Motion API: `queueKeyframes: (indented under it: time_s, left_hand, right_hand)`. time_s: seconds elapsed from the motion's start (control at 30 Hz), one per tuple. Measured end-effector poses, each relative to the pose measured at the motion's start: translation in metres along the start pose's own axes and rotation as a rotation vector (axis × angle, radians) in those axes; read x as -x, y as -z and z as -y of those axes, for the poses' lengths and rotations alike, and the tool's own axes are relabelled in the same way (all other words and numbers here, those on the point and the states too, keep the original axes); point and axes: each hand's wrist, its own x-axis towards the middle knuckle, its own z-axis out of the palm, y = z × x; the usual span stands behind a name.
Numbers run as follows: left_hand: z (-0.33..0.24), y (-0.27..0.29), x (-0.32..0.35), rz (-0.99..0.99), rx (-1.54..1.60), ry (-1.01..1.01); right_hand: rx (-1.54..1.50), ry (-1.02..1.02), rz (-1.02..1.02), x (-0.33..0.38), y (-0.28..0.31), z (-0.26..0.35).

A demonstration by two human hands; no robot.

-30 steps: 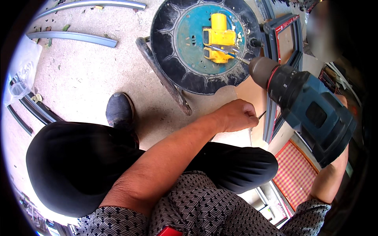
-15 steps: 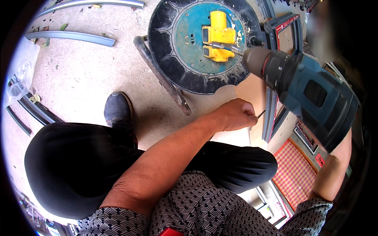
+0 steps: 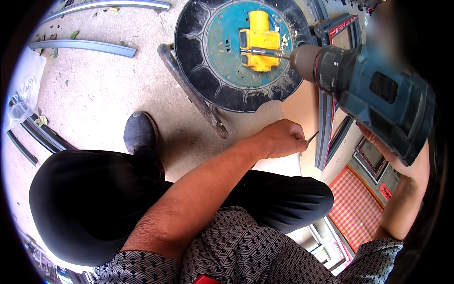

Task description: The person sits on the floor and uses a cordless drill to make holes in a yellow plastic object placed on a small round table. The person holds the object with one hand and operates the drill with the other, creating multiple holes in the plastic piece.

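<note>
My left hand (image 3: 283,138) is closed, its fingers pinching a thin dark rod (image 3: 313,137) beside a grey frame. The rod's other end meets the frame's edge; how they join I cannot tell. At the right, my right hand (image 3: 382,144) grips a teal and black cordless drill (image 3: 385,97), and the drill body hides most of its fingers. From the chuck a slim metal bit (image 3: 265,51) points left. In the view it crosses over a yellow plastic object (image 3: 261,38) on a round black and teal disc-topped stand (image 3: 196,61); whether they touch I cannot tell.
The grey frame (image 3: 325,128) with red strips leans right of the stand. A dark metal leg (image 3: 194,92) slants below the disc. Curved metal strips (image 3: 85,44) and a clear plastic bag (image 3: 28,90) lie at left. A checked cloth (image 3: 354,203) is at lower right.
The drill has swung slightly right with my right hand, and its bit now lies more level across the yellow object. My left hand keeps its pinch on the rod.
</note>
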Motion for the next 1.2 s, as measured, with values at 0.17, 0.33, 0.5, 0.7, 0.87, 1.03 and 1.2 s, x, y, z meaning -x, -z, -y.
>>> queueKeyframes:
  time_s: [0.17, 0.33, 0.5, 0.7, 0.87, 1.03, 1.2]
  left_hand:
    - [-0.019, -0.002, 0.007, 0.006, -0.13, 0.013]
    - [-0.058, 0.007, 0.027, 0.101, -0.391, 0.026]
    - [-0.075, 0.024, 0.058, 0.018, -0.607, -0.048]
    - [-0.116, 0.06, 0.094, -0.199, -0.93, 0.004]
    - [-0.107, 0.072, 0.105, -0.876, -1.047, -0.219]
    - [-0.083, 0.085, 0.086, -1.157, -1.089, -0.541]
    - [-0.067, 0.097, 0.072, -1.105, -1.125, -0.457]
  right_hand:
    - [0.076, 0.036, -0.065, 0.009, 0.0, -0.012]
    - [0.026, 0.044, -0.071, -0.013, 0.003, 0.004]
    - [-0.345, -0.173, -0.013, -0.037, 0.002, 0.037]
    - [-0.329, -0.287, 0.035, -0.037, 0.008, 0.046]
    - [-0.352, -0.043, -0.133, -0.03, -0.007, 0.026]
    - [-0.293, -0.154, 0.009, -0.032, 0.006, 0.027]
    - [-0.229, -0.165, -0.017, -0.03, 0.009, 0.034]
